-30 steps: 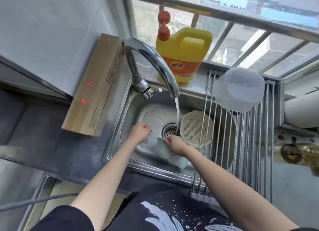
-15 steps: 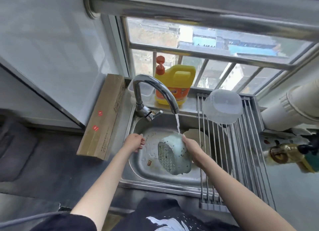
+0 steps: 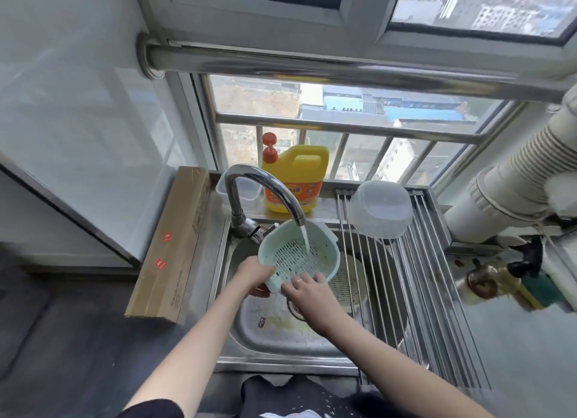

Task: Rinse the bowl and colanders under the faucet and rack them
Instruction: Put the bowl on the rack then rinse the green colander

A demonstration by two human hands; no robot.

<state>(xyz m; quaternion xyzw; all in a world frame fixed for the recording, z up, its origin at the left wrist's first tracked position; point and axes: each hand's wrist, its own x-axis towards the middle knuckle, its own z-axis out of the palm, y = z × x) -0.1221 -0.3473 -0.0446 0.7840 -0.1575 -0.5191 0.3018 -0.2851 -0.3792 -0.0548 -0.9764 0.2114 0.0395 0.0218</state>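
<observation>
Under the faucet (image 3: 265,192), both hands grip the green colander (image 3: 299,255), left hand (image 3: 254,275) at its rim, right hand (image 3: 307,291) below, and the wet plastic may slip into the sink (image 3: 281,339).

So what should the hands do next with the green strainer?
Probably turn the pale green plastic colander under the faucet stream, since both hands hold it, water hits only one spot inside, and dark specks remain on its holes.
</observation>
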